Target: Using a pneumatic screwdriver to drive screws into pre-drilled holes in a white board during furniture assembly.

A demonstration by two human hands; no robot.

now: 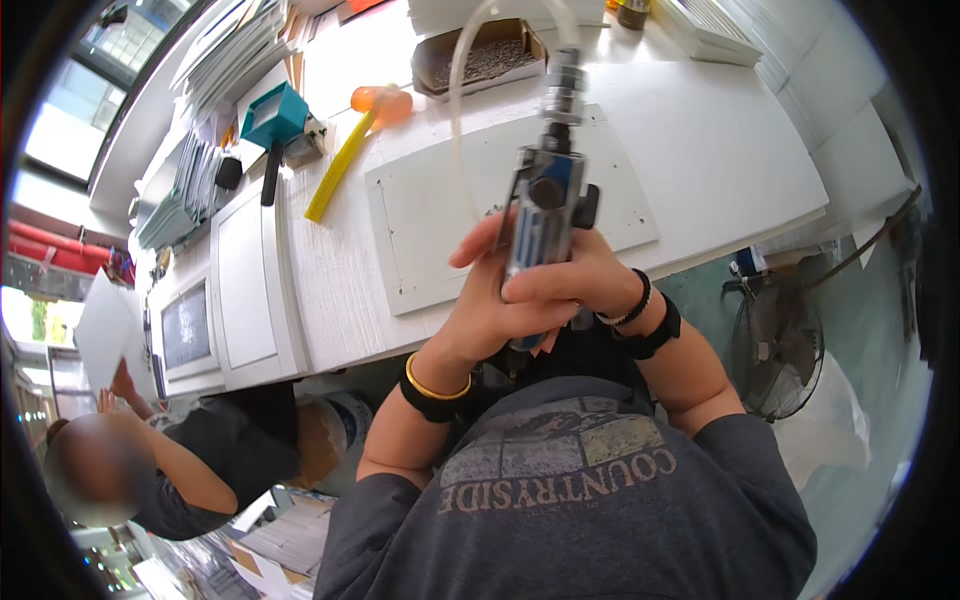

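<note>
Both my hands are around a blue and silver air tool (540, 200) held upright in front of my body. Its metal coupling points away from me, and a clear hose loops up from it. My right hand (585, 280) is closed on the tool's body with the thumb across it. From the other side my left hand (480, 305) grips it, some fingers hidden behind the tool. Beneath and beyond lies a flat white panel (430, 220) with small marks near its edges, on the white worktable (330, 320). The tool's far side is hidden.
A hammer (350, 150) with an orange head and yellow handle lies left of the panel. Behind stands an open cardboard box (480, 65) of small metal pieces. A teal black-handled tool (275, 115) is farther left. At right is a fan (780, 350); at left, another person (220, 450).
</note>
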